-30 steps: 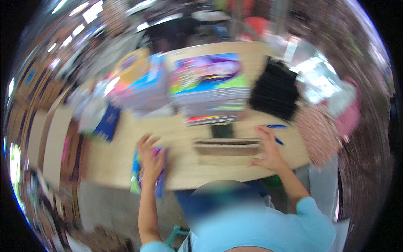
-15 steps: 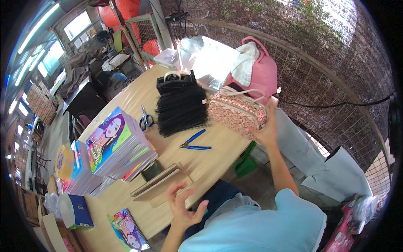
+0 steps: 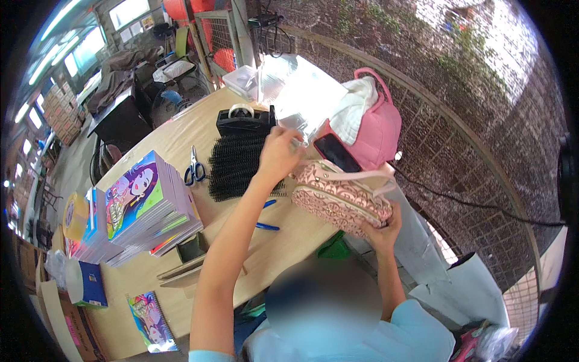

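Observation:
My right hand [image 3: 384, 229] grips the right end of a pink patterned pouch [image 3: 338, 199] with a zip and a pale strap, held tilted over the table's right edge. My left hand [image 3: 280, 155] is by the pouch's far left end, fingers curled together; a small shiny bit shows at the fingertips, too unclear to name. Below that hand lies a stack of black binding coils [image 3: 232, 166], partly covered by my forearm. Blue-handled pliers [image 3: 267, 227] are half hidden behind the same arm. A phone [image 3: 336, 152] rests just beyond the pouch.
Stacked colourful notebooks [image 3: 136, 199], scissors [image 3: 194, 169] and a black tape dispenser [image 3: 244, 120] stand on the table [image 3: 259, 259]. One notebook [image 3: 151, 323] lies near the front. A pink bag [image 3: 380, 136] sits at the far right, before a wire mesh fence [image 3: 458, 139].
My left hand has moved from the table's near edge up and across to the pouch's far left end. The right hand has drawn the pouch slightly nearer and tilted it, uncovering the phone.

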Motion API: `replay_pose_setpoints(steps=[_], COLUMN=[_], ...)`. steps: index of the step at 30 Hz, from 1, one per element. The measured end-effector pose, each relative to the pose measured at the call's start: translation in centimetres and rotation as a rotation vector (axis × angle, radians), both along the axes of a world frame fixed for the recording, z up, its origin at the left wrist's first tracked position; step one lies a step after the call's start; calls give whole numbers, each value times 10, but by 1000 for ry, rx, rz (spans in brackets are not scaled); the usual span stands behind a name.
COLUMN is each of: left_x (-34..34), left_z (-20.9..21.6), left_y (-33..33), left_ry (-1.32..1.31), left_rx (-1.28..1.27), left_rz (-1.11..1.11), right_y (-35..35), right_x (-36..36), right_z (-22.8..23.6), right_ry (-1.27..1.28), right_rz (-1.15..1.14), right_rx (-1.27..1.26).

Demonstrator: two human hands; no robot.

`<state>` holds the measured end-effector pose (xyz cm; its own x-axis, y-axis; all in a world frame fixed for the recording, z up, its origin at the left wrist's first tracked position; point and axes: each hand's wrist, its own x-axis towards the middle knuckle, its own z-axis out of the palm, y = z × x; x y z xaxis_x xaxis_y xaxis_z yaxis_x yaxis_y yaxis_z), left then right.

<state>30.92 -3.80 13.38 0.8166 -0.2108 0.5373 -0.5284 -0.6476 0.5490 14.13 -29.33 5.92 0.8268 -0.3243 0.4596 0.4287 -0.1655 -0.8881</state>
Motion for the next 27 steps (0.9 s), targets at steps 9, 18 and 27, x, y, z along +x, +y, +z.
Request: replay_pose_setpoints(steps=[9, 18, 27], left_x=[125, 125, 89], left_z=[-89, -25, -41], left_y=[-86, -104, -93], left_ry=[290, 202, -114], left_rx=[257, 894, 736], left_rz=[-152, 58, -695], right_y=[-7, -17, -23], right_x=[-6, -4, -5], right_z=[-16, -21, -24], right_ry=[33, 32, 28], right_rz=[-24, 9, 63], right_rx=[108, 91, 89])
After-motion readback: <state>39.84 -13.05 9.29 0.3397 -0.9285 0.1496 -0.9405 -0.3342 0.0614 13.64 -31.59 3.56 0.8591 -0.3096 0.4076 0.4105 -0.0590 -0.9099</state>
